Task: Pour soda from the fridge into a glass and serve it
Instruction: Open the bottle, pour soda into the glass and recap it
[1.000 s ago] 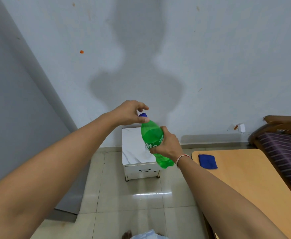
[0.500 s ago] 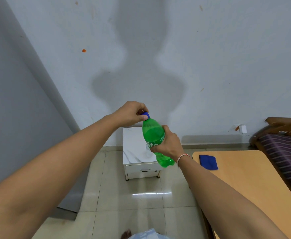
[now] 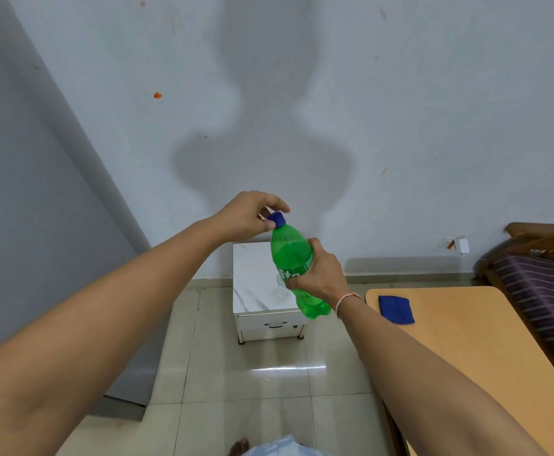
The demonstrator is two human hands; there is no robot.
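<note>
A green soda bottle (image 3: pixel 291 255) with a blue cap (image 3: pixel 277 220) is held in the air at the centre of the view, tilted with its top toward the left. My right hand (image 3: pixel 321 270) is wrapped around the bottle's middle, over the label. My left hand (image 3: pixel 248 214) pinches the cap between thumb and fingers. No glass is in view.
A small white marble-top cabinet (image 3: pixel 256 284) stands against the wall below the bottle. A wooden table (image 3: pixel 472 343) with a blue cloth (image 3: pixel 396 309) on it is at the right, and a striped sofa (image 3: pixel 545 291) beyond it. A grey fridge side (image 3: pixel 22 225) fills the left.
My left hand has shifted its grip on the cap, with the fingers turned around it. The bottle stays in my right hand in about the same place.
</note>
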